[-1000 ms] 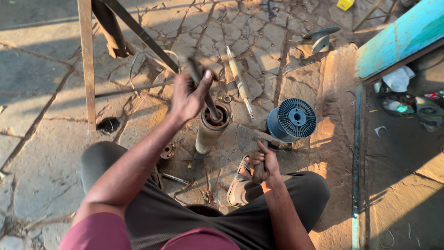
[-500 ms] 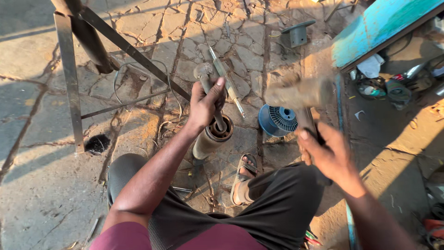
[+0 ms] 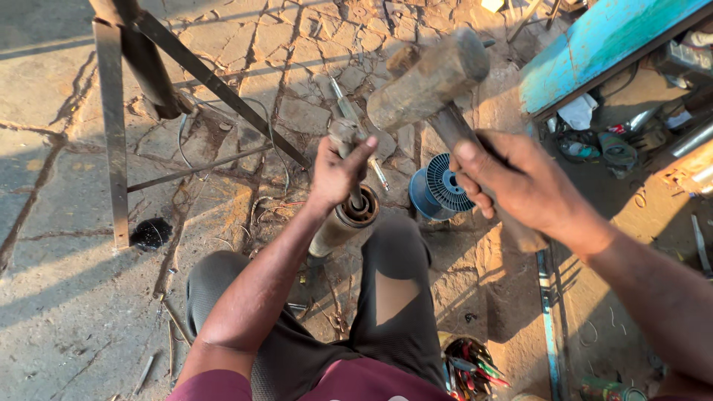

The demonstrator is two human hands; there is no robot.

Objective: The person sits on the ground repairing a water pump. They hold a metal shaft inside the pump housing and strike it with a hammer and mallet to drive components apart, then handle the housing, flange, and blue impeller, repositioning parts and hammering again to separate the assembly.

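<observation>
While the left hand (image 3: 338,174) clasps a rod (image 3: 347,141), the right hand (image 3: 520,182) grips a raised hammer (image 3: 431,78).

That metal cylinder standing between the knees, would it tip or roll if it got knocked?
The metal cylinder looks tall and narrow and leans, so it probably tips easily; the left hand grips the rod in its top. Being round, it would likely roll once down. It looks like thick steel, so probably heavy.

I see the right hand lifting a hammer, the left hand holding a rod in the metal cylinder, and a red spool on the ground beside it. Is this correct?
Not quite: in the head view the spool is blue, not red. The rest holds: the right hand lifts the hammer, and the left hand holds the rod in the metal cylinder.
</observation>
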